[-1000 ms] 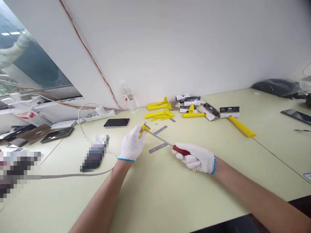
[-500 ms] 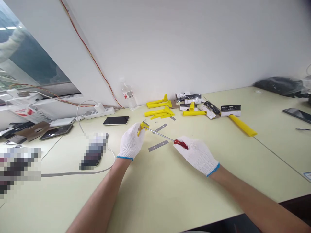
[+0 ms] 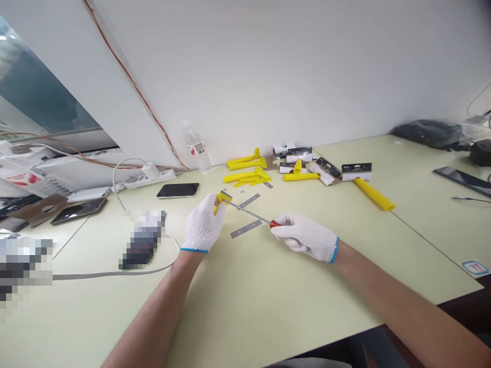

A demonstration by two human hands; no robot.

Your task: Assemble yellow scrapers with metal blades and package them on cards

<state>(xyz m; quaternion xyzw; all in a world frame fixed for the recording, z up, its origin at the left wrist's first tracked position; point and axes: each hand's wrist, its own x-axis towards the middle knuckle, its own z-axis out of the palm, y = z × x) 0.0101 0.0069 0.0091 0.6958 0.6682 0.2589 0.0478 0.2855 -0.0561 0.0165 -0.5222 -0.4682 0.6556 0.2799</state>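
Observation:
My left hand point(image 3: 202, 226), in a white knit glove with a blue cuff, grips a small yellow plastic scraper head point(image 3: 223, 197). My right hand point(image 3: 305, 237), gloved the same way, holds a red-handled screwdriver point(image 3: 247, 210), with most of the handle hidden inside the fingers. Its steel shaft reaches across to the yellow head, and the tip's contact point is hidden. Two steel blade strips lie just beyond and between my hands, one point(image 3: 246, 229) nearer me and one point(image 3: 248, 201) farther off.
Yellow scraper parts point(image 3: 245, 177) and white-and-black packaging cards point(image 3: 356, 171) lie toward the wall, with a long yellow handle point(image 3: 374, 194) at right. A black phone point(image 3: 178, 190), power strip point(image 3: 149, 179), water bottle point(image 3: 197, 150) and pixelated object point(image 3: 142, 240) sit left.
My right hand has closed farther around the red handle, hiding more of it. The whole scene has shifted slightly left and up in the view.

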